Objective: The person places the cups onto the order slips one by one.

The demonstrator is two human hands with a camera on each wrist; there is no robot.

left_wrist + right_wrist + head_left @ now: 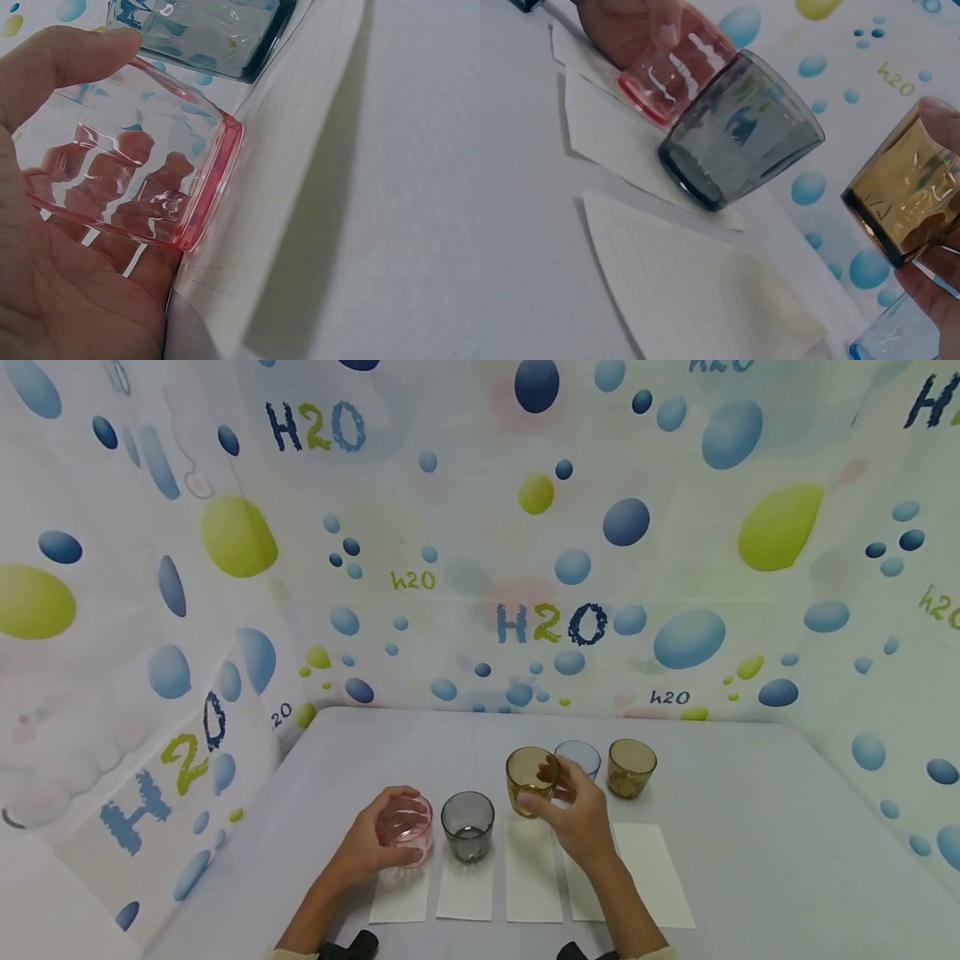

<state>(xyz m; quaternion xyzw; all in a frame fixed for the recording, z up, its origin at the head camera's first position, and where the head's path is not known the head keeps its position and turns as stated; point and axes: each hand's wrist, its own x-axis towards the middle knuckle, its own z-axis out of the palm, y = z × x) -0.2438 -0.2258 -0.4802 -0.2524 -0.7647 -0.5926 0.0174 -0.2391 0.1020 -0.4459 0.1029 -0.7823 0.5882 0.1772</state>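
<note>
My left hand (366, 843) holds a pink clear glass (415, 833) at the near end of the leftmost paper, with thumb and fingers on opposite sides. Through the pink glass wall the fingers show in the left wrist view. To its right a grey glass (468, 828) stands upright on the second paper, touched by neither hand. My right hand (585, 818) grips an amber glass (527, 777) between thumb and fingers. That glass is raised off the table, over the far end of the third paper (534, 877). Partly behind the right hand stands a pale blue glass (583, 755).
A second amber glass (632, 768) stands at the back right, beside the blue one. Several white paper strips lie in a row, the rightmost paper (656, 877) included. A white cloth covers the table (765, 843); a bubble-printed curtain (465, 510) hangs behind and at the sides.
</note>
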